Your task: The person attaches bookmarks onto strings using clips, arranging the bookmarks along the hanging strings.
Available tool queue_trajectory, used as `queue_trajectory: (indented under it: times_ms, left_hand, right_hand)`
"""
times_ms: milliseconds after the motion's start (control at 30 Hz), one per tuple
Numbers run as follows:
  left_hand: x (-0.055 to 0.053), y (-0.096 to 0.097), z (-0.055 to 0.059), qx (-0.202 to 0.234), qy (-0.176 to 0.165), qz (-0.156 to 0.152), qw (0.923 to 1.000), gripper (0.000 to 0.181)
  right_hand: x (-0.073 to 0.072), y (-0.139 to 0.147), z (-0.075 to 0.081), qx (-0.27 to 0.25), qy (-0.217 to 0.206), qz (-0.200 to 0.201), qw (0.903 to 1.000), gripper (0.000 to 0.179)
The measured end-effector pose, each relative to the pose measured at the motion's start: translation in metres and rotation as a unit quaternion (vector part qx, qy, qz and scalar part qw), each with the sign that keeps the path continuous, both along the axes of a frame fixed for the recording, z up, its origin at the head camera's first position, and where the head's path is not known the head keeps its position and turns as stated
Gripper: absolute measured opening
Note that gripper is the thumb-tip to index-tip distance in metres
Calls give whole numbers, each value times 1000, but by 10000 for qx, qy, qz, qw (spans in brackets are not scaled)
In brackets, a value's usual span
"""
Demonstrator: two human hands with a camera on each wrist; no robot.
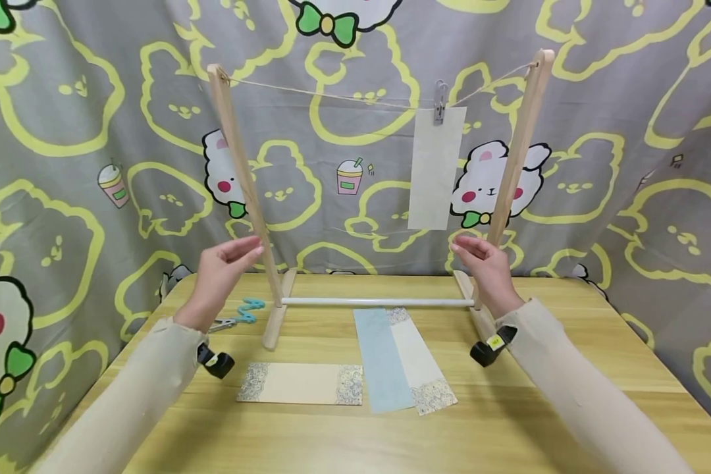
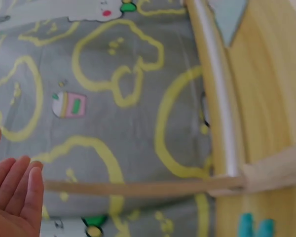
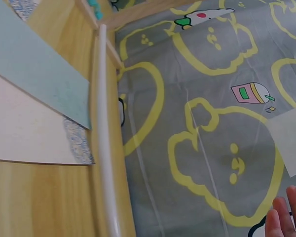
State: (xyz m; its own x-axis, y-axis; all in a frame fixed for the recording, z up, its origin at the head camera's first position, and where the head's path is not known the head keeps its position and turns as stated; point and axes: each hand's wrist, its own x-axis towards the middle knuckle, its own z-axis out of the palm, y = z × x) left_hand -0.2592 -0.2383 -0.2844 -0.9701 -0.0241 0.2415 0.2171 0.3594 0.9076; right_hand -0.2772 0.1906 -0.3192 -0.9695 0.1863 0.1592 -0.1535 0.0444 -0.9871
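Observation:
My left hand (image 1: 222,276) is raised beside the left post (image 1: 237,148) of a wooden stand, fingers loosely bent and nothing held. Beside the right post (image 1: 518,151), my right hand (image 1: 488,273) hovers in a similar pose, also holding nothing. A thin string (image 1: 332,95) runs between the post tops and dips toward the right. On it a metal clip (image 1: 440,108) holds a pale paper strip (image 1: 435,174), hanging upright above my right fingertips. The wrist views show the left fingers (image 2: 19,192) and right fingers (image 3: 281,222) partly cut off by the frame edges.
A white rod (image 1: 379,302) joins the stand's feet. In front lie a cream card (image 1: 301,383) with patterned ends, a light blue strip (image 1: 385,362) and another patterned-end card (image 1: 417,355) partly beneath it. Scissors with teal handles (image 1: 249,311) lie left. A printed curtain (image 1: 343,250) hangs behind.

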Motion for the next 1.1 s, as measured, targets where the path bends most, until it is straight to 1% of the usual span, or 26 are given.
queue_trajectory:
  times_ms: [100,233,367,467,533,667,700,767,833,900,1000,1067,1100]
  left_hand:
    - [9,-12,-15,-238,-165,42,9996,57]
    - [21,-29,-35,-365,-230,228,9988,58]
    - [31,-46,-56,-171,-191,443,9987,58]
    - [36,-58,-71,11,-289,487,9984,58]
    - [38,-66,-79,206,-484,453,9976,59]
    - [35,-80,-90,680,-1058,255,9917,64]
    - [33,-83,-92,745,-1203,192,9898,66]
    - [31,-89,-96,679,-1415,110,9875,69]
    - [29,-94,-101,516,-1502,77,9873,70]
    - [28,-99,-105,490,-1614,73,9856,72]
    - [24,-106,-109,611,-1725,112,9831,72]
    - [22,-111,-112,733,-1780,174,9811,72]
    - [21,-113,-114,711,-1796,200,9810,72]
  right_hand:
    - [8,3,-9,-35,-59,187,9998,43]
    - [15,5,-22,-273,-114,362,9989,39]
    - [20,6,-35,-330,-163,469,9982,40]
    - [24,5,-45,-225,-288,534,9979,42]
    - [27,5,-52,-120,-414,552,9975,43]
    - [34,3,-65,185,-636,581,9961,48]
    - [36,3,-67,272,-677,589,9956,49]
    - [42,3,-73,348,-796,623,9943,51]
    - [46,2,-78,258,-910,670,9933,50]
    - [50,0,-84,197,-976,727,9924,48]
    - [53,-3,-92,171,-1066,791,9910,46]
    - [54,-4,-96,305,-1166,827,9893,46]
    - [55,-4,-98,385,-1225,851,9881,47]
